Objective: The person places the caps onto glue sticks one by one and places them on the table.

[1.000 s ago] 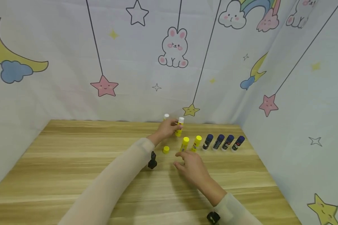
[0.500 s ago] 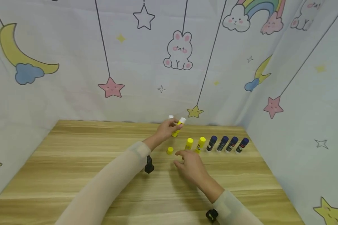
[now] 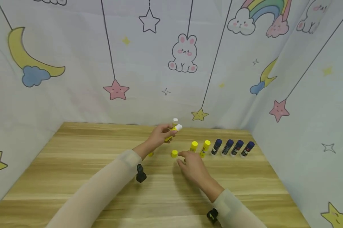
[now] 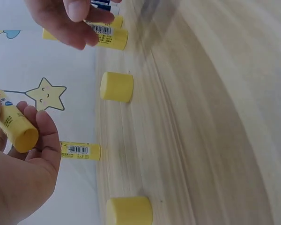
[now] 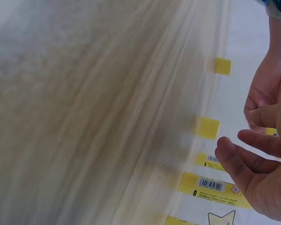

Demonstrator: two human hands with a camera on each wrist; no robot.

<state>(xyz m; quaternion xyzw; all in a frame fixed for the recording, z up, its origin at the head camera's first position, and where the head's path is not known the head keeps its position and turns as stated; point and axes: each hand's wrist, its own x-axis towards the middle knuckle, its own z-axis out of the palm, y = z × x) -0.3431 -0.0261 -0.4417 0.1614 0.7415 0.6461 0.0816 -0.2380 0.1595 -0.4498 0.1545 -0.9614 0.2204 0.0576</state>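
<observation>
My left hand grips a yellow glue stick with a white top end, tilted to the right and lifted off the table. The left wrist view shows the round yellow base of this glue stick. Behind that hand a second white-topped glue stick stands upright, partly hidden. Two loose yellow caps lie near: one cap between the hands, another cap by the left wrist. My right hand hovers with relaxed fingers, holding nothing, in front of a yellow-capped glue stick.
Another yellow-capped glue stick stands to the right. Beyond it several dark blue-capped glue sticks continue the row. A patterned white curtain hangs behind the wooden table and along its right side.
My left hand has drawn the glue stick leftward and towards me, tipping it from upright to slanted. A second loose cap now shows beside the left wrist. My right hand stays nearly still.
</observation>
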